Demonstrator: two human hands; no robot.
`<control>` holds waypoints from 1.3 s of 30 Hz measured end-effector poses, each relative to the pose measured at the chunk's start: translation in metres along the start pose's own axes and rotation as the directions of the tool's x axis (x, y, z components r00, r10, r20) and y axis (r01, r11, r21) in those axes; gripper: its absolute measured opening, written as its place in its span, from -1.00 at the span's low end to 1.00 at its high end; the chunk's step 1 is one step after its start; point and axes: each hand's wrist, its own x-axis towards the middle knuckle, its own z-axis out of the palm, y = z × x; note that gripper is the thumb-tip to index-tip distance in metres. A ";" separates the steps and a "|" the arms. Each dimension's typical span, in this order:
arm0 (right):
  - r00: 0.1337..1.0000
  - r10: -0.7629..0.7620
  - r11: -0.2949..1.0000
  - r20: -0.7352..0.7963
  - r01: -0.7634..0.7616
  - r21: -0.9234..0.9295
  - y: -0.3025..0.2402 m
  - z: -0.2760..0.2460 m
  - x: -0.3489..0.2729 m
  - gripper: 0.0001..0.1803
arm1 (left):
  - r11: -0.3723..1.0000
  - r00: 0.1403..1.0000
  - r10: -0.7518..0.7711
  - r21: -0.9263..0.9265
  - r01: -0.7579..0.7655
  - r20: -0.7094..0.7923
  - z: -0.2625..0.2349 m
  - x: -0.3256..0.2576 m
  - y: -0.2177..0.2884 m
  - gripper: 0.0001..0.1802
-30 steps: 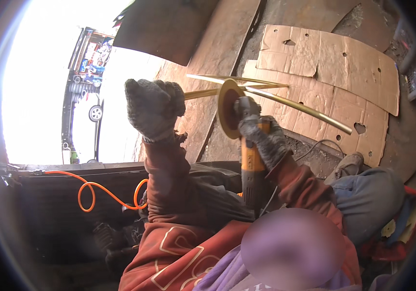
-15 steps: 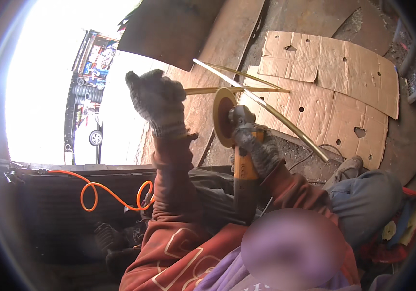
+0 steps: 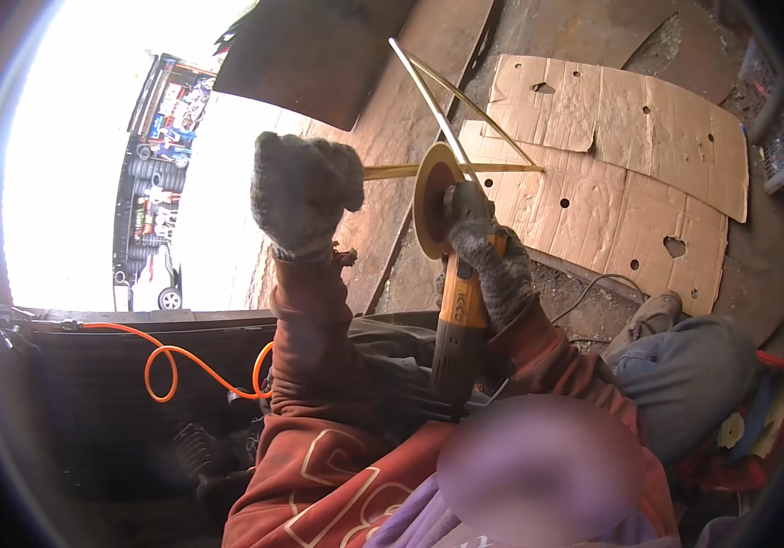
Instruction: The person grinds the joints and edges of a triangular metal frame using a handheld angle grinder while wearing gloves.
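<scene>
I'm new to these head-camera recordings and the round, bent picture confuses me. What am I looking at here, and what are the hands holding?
The picture comes from a wide fisheye camera worn on a person's head, looking down at their own arms, so straight edges bend near the rim. There is no robot, only two gloved hands. The right hand grips an orange angle grinder whose round disc stands on edge. The left hand is raised in a closed fist beside a thin yellowish metal frame; whether it grips the frame cannot be told. Behind lie sheets of cardboard with holes, on a dusty ground. An orange cable loops at the lower left, and the person's knee in grey trousers shows at the right.
</scene>
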 end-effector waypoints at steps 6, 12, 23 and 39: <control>0.996 -0.061 0.994 -0.071 0.067 0.088 0.006 0.002 0.002 -0.62 | 0.981 0.861 -0.007 0.163 0.105 -0.509 0.026 0.019 0.000 -0.57; 0.991 0.059 0.995 -0.122 -0.048 0.091 0.007 0.015 -0.007 -0.70 | 0.993 0.886 -0.107 -0.101 0.068 -0.450 0.003 0.009 -0.002 -0.47; 0.999 -0.046 0.986 -0.012 0.047 0.161 -0.004 0.001 -0.004 -0.55 | 0.990 0.981 -0.048 -0.123 0.072 0.189 0.017 0.018 -0.009 -0.54; 0.989 -0.138 0.987 -0.042 0.141 0.075 -0.007 -0.015 0.004 -0.61 | 0.974 0.953 -0.176 0.096 0.205 -0.246 0.044 0.028 -0.028 -0.50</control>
